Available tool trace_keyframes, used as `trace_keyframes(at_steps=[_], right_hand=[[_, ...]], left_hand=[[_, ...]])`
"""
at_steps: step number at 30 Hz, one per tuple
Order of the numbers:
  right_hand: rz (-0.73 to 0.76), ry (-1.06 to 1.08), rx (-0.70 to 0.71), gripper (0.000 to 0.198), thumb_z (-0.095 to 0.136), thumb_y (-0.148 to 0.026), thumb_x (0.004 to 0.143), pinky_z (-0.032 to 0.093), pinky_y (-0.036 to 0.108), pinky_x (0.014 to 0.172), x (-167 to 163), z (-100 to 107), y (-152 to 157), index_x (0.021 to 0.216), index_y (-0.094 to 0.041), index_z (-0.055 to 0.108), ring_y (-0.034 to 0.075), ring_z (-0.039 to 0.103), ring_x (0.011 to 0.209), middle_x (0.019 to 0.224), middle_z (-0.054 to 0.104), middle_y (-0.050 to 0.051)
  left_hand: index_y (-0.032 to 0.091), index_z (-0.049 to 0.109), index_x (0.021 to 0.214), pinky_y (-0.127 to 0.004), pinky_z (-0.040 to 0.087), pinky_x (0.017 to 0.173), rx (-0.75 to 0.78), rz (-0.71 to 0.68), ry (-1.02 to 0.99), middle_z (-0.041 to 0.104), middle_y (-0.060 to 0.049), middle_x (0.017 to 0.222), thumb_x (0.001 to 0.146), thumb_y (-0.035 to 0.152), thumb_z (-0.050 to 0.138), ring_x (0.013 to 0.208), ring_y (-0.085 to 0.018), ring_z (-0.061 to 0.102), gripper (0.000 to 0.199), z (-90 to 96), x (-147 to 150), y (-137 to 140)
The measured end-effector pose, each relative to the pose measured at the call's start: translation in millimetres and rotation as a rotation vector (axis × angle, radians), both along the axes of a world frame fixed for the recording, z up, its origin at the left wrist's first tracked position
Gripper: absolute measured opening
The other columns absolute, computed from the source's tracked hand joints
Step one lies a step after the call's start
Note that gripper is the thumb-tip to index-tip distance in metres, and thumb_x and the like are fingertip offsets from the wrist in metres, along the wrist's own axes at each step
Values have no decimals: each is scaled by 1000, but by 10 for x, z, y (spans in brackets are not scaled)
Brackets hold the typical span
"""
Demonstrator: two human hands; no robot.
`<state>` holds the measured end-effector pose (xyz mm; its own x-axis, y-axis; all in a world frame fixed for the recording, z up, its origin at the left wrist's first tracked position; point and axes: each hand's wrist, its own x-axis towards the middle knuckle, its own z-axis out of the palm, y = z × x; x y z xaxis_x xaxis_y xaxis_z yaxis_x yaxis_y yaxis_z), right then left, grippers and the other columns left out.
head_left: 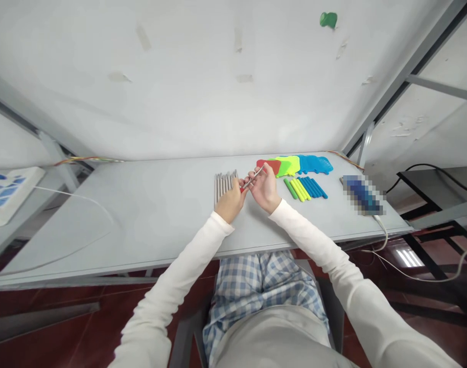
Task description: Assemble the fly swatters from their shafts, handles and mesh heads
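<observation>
Both hands meet over the table, with a slim silver rod with a red end (pixel 254 177) slanting between them. My left hand (pixel 231 200) is closed round its lower, red end. The fingers of my right hand (pixel 266 189) pinch the upper silver end, palm turned partly up. Just left of my hands, several silver rods (pixel 223 185) lie side by side, partly hidden by my left hand. To the right lie a green stick (pixel 290 188), several yellow sticks (pixel 300 189) and several blue sticks (pixel 312 187) in a row.
Behind the sticks, flat red (pixel 271 166), yellow (pixel 292 164) and blue pieces (pixel 314 164) overlap, with green between. A blurred-out device (pixel 363 195) with a white cable lies at the right. A thin cable (pixel 80 196) crosses the table's left part; a wall stands behind.
</observation>
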<state>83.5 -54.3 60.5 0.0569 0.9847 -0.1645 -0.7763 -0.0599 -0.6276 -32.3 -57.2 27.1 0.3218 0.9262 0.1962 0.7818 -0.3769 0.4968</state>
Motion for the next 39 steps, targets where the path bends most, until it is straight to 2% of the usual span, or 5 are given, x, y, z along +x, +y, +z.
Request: trace_keyframes(at_steps=[8, 16, 24, 32, 39], right_hand=[[-124, -47, -87, 42, 34, -39, 95, 9, 19, 34, 134, 19, 119, 66, -23, 11, 7, 3, 39, 44, 7, -11], [108, -36, -88, 43, 38, -35, 95, 10, 18, 32, 120, 1, 166, 64, -23, 11, 6, 3, 37, 43, 8, -12], [-282, -72, -29, 47, 38, -42, 96, 14, 16, 31, 959, 232, 618, 63, -23, 11, 5, 7, 36, 45, 7, -11], [80, -814, -171, 30, 45, -51, 90, 34, 20, 42, 323, -242, 951, 78, -24, 38, 9, 34, 43, 54, 32, -10], [33, -1350, 2, 14, 60, -28, 82, 31, 44, 106, 185, -360, 734, 87, -16, 55, 25, 48, 112, 102, 56, 12]], left_hand=[[20, 47, 97, -29, 45, 65, -112, -49, 63, 57, -4, 69, 96, 37, 36, 71, -23, 64, 20, -34, 116, -167], [22, 37, 78, -13, 5, 32, -1178, -332, -751, 20, 12, 52, 92, 49, 44, 34, -3, 9, 31, 186, 0, -149], [23, 31, 69, -15, -7, 29, -1501, -224, -1196, 8, 12, 49, 91, 41, 42, 37, -2, -10, 31, -40, -507, -602], [19, 49, 86, -18, 38, 46, -972, -121, -1453, 49, 0, 78, 71, 13, 45, 50, -4, 39, 16, 176, -289, -335], [25, 36, 135, -35, 51, 93, -466, -30, -1046, 42, -12, 134, 78, 25, 62, 92, -14, 65, 63, -125, -334, -4]])
